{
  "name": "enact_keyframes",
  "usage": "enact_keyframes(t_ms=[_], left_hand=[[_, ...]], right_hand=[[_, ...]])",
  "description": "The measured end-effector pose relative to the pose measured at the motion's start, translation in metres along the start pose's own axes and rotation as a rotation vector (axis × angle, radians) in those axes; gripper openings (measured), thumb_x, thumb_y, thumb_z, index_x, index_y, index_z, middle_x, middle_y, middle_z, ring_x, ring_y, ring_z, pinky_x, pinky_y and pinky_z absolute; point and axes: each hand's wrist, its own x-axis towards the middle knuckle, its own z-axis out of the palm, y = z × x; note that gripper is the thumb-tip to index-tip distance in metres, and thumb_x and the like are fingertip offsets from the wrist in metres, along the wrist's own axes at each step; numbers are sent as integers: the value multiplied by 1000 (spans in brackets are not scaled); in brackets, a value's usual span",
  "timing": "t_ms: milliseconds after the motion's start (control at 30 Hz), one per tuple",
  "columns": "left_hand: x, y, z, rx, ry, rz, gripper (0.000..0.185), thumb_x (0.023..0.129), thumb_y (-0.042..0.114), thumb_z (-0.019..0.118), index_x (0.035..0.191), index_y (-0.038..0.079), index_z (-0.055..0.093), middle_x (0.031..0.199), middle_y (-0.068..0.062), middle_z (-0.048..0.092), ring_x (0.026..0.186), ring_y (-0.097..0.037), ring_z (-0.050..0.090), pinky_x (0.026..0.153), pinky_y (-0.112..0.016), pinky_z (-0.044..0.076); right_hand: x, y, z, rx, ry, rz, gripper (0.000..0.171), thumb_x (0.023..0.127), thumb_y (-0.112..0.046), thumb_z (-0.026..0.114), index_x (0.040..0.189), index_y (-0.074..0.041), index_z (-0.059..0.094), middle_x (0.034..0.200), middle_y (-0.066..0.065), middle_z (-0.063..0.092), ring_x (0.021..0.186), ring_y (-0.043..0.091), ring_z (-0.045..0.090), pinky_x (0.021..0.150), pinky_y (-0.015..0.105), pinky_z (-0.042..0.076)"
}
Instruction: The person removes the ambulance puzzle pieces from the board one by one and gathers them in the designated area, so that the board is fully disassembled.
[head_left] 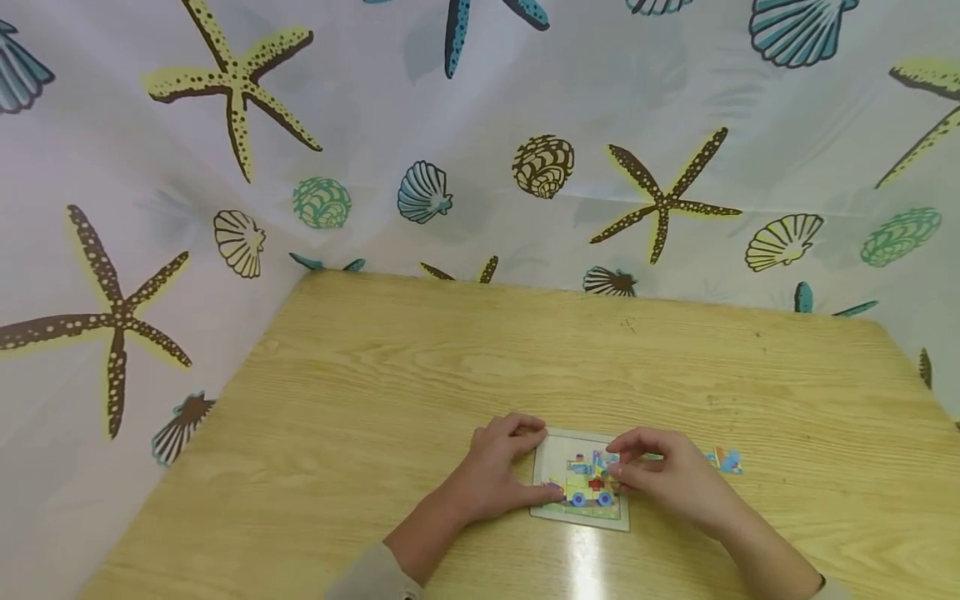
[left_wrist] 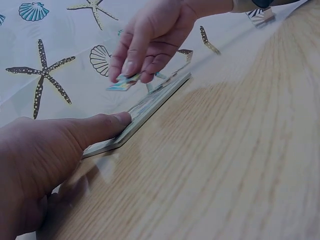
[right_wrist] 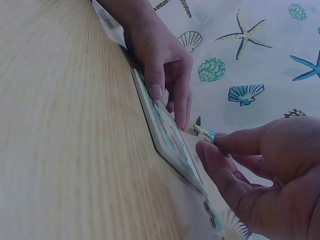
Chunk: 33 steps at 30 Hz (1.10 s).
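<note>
A small jigsaw puzzle tray [head_left: 555, 450] with a pale rim lies flat on the table, its lower part filled with colourful pieces showing a wheeled vehicle. My left hand [head_left: 498, 467] holds the tray at its left side, thumb on the lower left and index finger at the far left corner. Over the tray's right side, my right hand [head_left: 671, 475] pinches a puzzle piece [right_wrist: 207, 134] between thumb and fingertips. In the left wrist view that puzzle piece [left_wrist: 121, 84] is raised above the tray. The picture on it is too small to read.
Loose puzzle pieces [head_left: 727, 461] lie on the wooden table [head_left: 420, 367] to the right of the tray, some partly hidden behind my right hand. A white curtain [head_left: 480, 125] printed with starfish and shells hangs around the table's far and side edges.
</note>
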Motion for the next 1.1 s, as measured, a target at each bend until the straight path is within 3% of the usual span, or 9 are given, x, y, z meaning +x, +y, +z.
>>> enact_keyframes(t_ms=[267,533,733,867,1100], left_hand=[[3,1,-3,-22,-15,-24,84,70,60,69,133,8,50,132,6,43,122,-16,35,90,-41,26],[2,2,-4,-16,-26,-13,82,71,60,69,133,9,51,131,4,43,120,-16,37,89,-42,27],[1,1,-2,-18,-28,-24,84,71,62,67,133,8,50,131,5,42,121,-16,36,90,-42,26],[0,1,-1,-19,-32,-29,85,70,63,67,133,8,50,131,6,42,121,-15,36,91,-41,26],[1,2,-1,-16,-17,-7,83,71,61,67,133,7,51,131,5,43,120,-14,37,91,-40,27]], right_hand=[[-17,12,-19,-7,87,63,37,83,-19,69,108,5,58,95,18,54,84,28,65,72,32,52],[-17,19,-18,-103,148,69,28,82,-13,70,100,5,61,86,14,56,76,22,62,65,29,53],[-16,20,-9,-319,276,60,18,79,-14,73,92,-3,66,77,4,61,64,14,61,58,25,50],[-17,19,-5,-489,337,75,15,78,-18,74,90,-11,68,80,-3,64,63,8,58,61,26,48],[-18,17,-6,-548,322,43,13,80,-22,72,89,-12,68,79,-7,64,64,6,57,72,33,48]])
